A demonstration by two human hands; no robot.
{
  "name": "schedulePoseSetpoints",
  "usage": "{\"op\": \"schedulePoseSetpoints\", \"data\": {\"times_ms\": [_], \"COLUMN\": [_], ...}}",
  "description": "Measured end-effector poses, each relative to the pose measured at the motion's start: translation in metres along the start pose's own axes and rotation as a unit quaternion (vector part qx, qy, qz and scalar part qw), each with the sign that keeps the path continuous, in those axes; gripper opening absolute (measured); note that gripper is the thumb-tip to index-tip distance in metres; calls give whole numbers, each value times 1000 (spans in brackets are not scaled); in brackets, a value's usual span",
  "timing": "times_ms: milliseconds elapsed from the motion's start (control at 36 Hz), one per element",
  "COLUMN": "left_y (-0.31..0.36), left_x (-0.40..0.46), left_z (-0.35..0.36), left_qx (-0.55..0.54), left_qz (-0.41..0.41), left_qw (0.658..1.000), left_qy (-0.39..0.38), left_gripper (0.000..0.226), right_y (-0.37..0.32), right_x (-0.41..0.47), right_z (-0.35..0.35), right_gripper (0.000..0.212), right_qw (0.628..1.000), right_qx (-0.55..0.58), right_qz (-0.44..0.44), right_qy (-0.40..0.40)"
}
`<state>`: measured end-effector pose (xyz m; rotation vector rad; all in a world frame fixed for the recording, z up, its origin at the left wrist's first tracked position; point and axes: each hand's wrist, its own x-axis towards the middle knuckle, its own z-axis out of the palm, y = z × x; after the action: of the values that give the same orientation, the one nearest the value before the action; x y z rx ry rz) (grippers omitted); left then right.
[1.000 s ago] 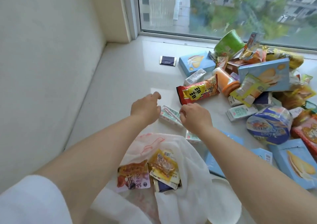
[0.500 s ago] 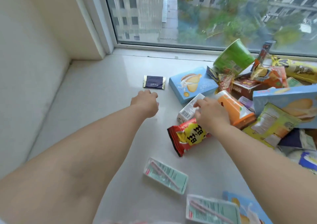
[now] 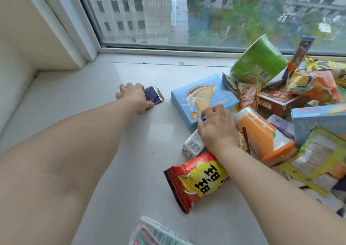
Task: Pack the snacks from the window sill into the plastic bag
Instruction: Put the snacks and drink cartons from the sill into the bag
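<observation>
1. The left hand (image 3: 133, 97) lies on the small purple packet (image 3: 152, 96) with curled fingers, its thumb at the packet's near edge; whether it has truly pinched the packet cannot be told. The right hand (image 3: 217, 128), fingers bent, rests on the white carton (image 3: 193, 145); a firm hold cannot be told.
2. The window sill (image 3: 116, 136) carries the snacks, heaped at the right.
3. A light blue biscuit box (image 3: 200, 96) lies flat just beyond the right hand.
4. A green cup (image 3: 259, 61) tilts atop the heap.
5. An orange pouch (image 3: 265, 138) lies beside the right hand.
6. A red and yellow packet (image 3: 196, 179) lies under the right wrist.
</observation>
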<state>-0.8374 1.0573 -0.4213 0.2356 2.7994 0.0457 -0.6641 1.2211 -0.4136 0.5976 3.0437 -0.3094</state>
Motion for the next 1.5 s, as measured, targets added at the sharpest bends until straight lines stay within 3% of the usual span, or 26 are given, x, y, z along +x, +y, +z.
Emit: {"op": "schedulePoseSetpoints", "data": {"times_ms": [83,167,250,361,500,611,694,750,833,972,1056,1139,1194,1250,1361,1417,1500], "left_y": [-2,5,34,99,178,211,229,237,242,239,229,220,216,218,235,247,265], "left_x": [-7,-18,-27,-38,-41,-20,-3,1,1,-4,-10,-30,-44,-56,-74,-78,-82], "left_z": [-5,-13,-35,-57,-47,-30,-15,-2,19,26,22,13,4,-7,-40,-52,-52], "left_qx": [28,-83,-243,-335,-256,-236,-214,-152,-66,-101,-239,-452,-491,-495,-535,-521,-387], "left_qz": [-35,-27,16,73,127,120,136,135,143,144,136,54,22,45,76,96,134], "left_qw": [999,995,967,939,958,963,965,978,987,982,957,885,862,854,828,841,912], "left_qy": [4,39,69,35,-28,-41,-63,-47,27,71,97,100,123,151,150,110,19], "left_gripper": [52,34,29,28,31,24,24,31,43,35,30,25,21,20,32,44,35], "right_y": [-2,1,15,52,102,115,124,127,127,126,124,120,118,118,127,139,173], "right_x": [-1,-4,-1,16,49,73,89,96,98,84,62,40,27,13,-6,-11,-18], "right_z": [-3,-11,-33,-65,-85,-74,-61,-52,-36,-26,-41,-58,-73,-89,-128,-145,-158], "right_gripper": [38,42,38,36,40,47,58,65,59,54,43,34,34,32,26,27,34], "right_qw": [999,996,998,996,982,974,976,978,980,972,975,989,994,997,991,989,990], "right_qx": [-26,-61,-59,-59,-128,-179,-153,-129,-103,-1,-22,-16,-11,8,117,111,24], "right_qz": [-7,-26,-36,41,137,133,146,156,158,194,170,86,49,31,66,91,141], "right_qy": [-22,-57,-5,58,32,-36,-49,-56,-58,-133,-138,-115,-96,-73,9,38,-9]}}
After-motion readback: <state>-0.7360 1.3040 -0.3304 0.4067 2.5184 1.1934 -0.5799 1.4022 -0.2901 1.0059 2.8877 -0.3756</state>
